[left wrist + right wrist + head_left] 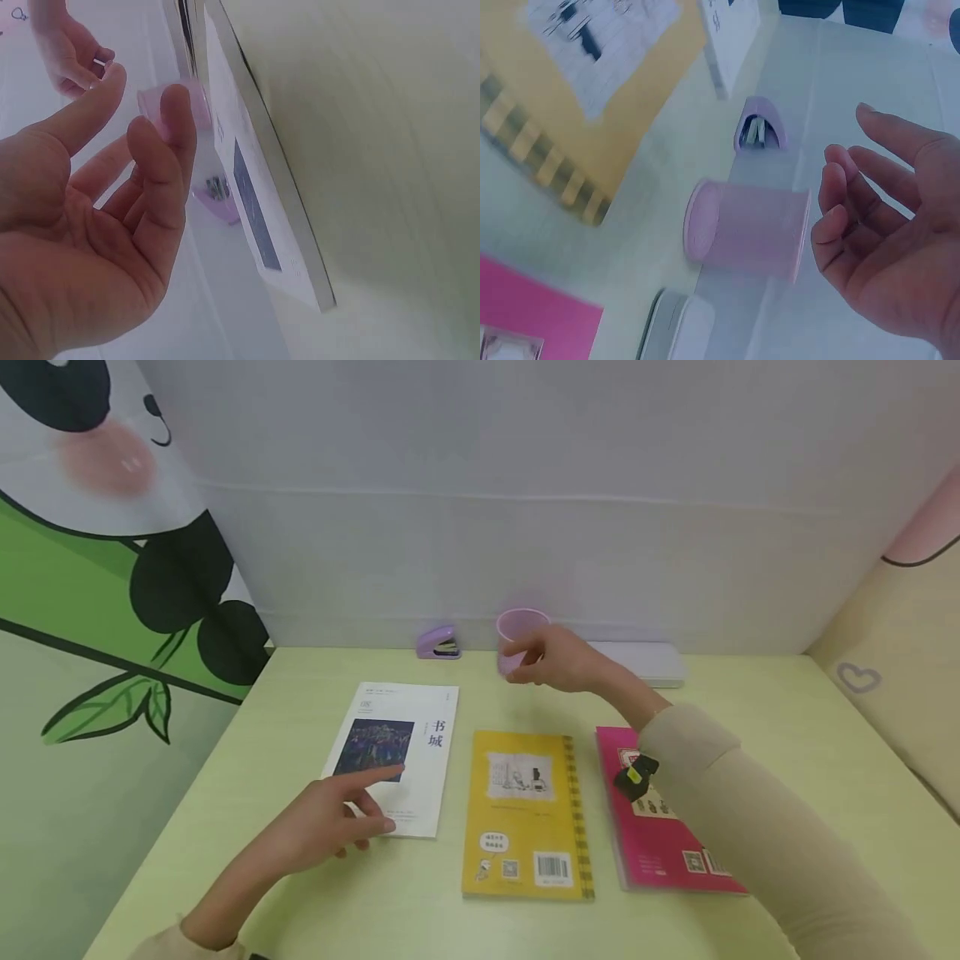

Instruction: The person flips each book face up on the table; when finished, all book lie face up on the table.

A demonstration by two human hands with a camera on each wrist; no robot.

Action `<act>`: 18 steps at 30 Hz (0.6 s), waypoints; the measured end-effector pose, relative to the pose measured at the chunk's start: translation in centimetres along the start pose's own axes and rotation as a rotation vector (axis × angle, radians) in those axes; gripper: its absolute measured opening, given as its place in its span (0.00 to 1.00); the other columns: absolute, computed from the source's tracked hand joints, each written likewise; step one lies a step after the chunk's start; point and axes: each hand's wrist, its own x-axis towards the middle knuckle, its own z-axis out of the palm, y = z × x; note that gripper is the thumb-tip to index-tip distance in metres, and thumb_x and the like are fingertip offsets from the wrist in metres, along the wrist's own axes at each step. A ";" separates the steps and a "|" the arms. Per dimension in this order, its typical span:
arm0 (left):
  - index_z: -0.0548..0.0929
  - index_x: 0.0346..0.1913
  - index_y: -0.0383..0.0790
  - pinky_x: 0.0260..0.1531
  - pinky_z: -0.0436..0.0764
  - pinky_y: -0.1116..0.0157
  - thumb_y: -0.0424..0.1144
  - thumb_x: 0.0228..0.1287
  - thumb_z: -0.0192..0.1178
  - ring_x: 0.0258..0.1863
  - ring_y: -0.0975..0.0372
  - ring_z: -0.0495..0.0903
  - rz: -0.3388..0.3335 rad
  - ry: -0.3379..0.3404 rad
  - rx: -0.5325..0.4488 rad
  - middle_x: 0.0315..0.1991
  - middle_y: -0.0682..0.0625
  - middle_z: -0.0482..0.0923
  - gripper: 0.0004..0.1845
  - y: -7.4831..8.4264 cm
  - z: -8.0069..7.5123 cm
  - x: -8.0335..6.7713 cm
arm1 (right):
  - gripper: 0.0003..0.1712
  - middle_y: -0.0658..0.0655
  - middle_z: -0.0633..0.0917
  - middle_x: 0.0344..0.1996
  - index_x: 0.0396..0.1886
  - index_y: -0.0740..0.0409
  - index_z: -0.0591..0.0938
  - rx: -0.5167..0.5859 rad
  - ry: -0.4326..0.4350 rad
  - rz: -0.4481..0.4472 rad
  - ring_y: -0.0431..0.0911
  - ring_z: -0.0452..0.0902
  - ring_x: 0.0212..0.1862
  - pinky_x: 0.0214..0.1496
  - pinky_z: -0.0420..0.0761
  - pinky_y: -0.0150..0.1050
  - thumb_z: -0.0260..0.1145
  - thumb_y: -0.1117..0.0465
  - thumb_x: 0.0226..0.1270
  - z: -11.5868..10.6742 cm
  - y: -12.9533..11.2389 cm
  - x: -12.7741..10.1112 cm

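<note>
My right hand reaches to the back of the table beside a pale purple cup. In the right wrist view its fingers are loosely bent just next to the cup, with a small gap and no grip. My left hand is open over the near corner of a white magazine, index finger stretched out; whether it touches the cover I cannot tell. The left wrist view shows the relaxed palm and the magazine's edge.
A yellow spiral-bound book lies in the middle of the pale green table, with a pink book to its right under my forearm. A purple stapler and a white case sit along the back wall.
</note>
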 end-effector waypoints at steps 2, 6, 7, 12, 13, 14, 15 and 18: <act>0.75 0.77 0.52 0.27 0.82 0.60 0.40 0.65 0.75 0.28 0.58 0.83 -0.004 -0.011 -0.010 0.34 0.52 0.84 0.37 0.4 0.5 0.0 | 0.27 0.58 0.89 0.43 0.68 0.59 0.83 0.000 0.003 0.003 0.52 0.82 0.42 0.42 0.80 0.40 0.72 0.57 0.72 -0.4 0.7 -0.7; 0.76 0.76 0.54 0.27 0.82 0.60 0.40 0.64 0.75 0.28 0.58 0.82 -0.018 -0.030 -0.016 0.34 0.52 0.84 0.37 1.0 1.6 0.0 | 0.26 0.57 0.89 0.41 0.67 0.57 0.84 0.004 0.011 0.044 0.53 0.82 0.40 0.38 0.77 0.39 0.73 0.56 0.72 -0.8 2.0 -2.2; 0.77 0.75 0.55 0.27 0.83 0.60 0.40 0.63 0.75 0.28 0.58 0.82 -0.029 -0.030 -0.017 0.34 0.52 0.84 0.37 1.1 1.9 0.1 | 0.26 0.57 0.89 0.41 0.67 0.56 0.84 0.008 0.014 0.059 0.52 0.82 0.40 0.37 0.77 0.39 0.73 0.56 0.72 -0.9 2.4 -2.6; 0.77 0.75 0.56 0.27 0.82 0.61 0.40 0.62 0.77 0.27 0.58 0.82 -0.044 -0.041 -0.027 0.34 0.53 0.84 0.37 1.4 3.1 0.2 | 0.26 0.59 0.89 0.40 0.67 0.54 0.84 0.042 0.006 0.117 0.50 0.79 0.37 0.34 0.77 0.39 0.73 0.55 0.72 -0.7 4.2 -4.3; 0.77 0.75 0.55 0.27 0.82 0.61 0.40 0.62 0.77 0.27 0.58 0.82 -0.036 -0.048 -0.034 0.35 0.53 0.84 0.37 1.4 3.3 0.3 | 0.26 0.60 0.89 0.40 0.67 0.55 0.84 0.054 0.001 0.121 0.50 0.79 0.37 0.34 0.79 0.40 0.73 0.55 0.72 -0.5 4.6 -4.6; 0.78 0.75 0.55 0.27 0.83 0.61 0.40 0.62 0.77 0.27 0.58 0.82 -0.037 -0.054 -0.039 0.35 0.53 0.84 0.37 1.4 3.5 0.3 | 0.26 0.61 0.89 0.40 0.67 0.55 0.84 0.068 -0.003 0.123 0.51 0.79 0.37 0.34 0.79 0.40 0.73 0.55 0.72 -0.4 4.8 -4.9; 0.78 0.74 0.55 0.27 0.83 0.61 0.39 0.62 0.77 0.27 0.58 0.82 -0.029 -0.063 -0.043 0.35 0.53 0.84 0.37 1.4 3.7 0.3 | 0.26 0.61 0.89 0.40 0.67 0.56 0.84 0.075 -0.007 0.122 0.52 0.80 0.37 0.35 0.80 0.40 0.73 0.55 0.72 -0.3 5.1 -5.2; 0.78 0.74 0.53 0.26 0.82 0.60 0.38 0.62 0.77 0.27 0.58 0.82 -0.005 -0.089 -0.062 0.36 0.53 0.84 0.37 1.5 4.2 0.3 | 0.26 0.60 0.90 0.40 0.66 0.58 0.85 0.081 -0.013 0.100 0.51 0.80 0.37 0.38 0.80 0.40 0.73 0.55 0.71 0.3 6.0 -5.9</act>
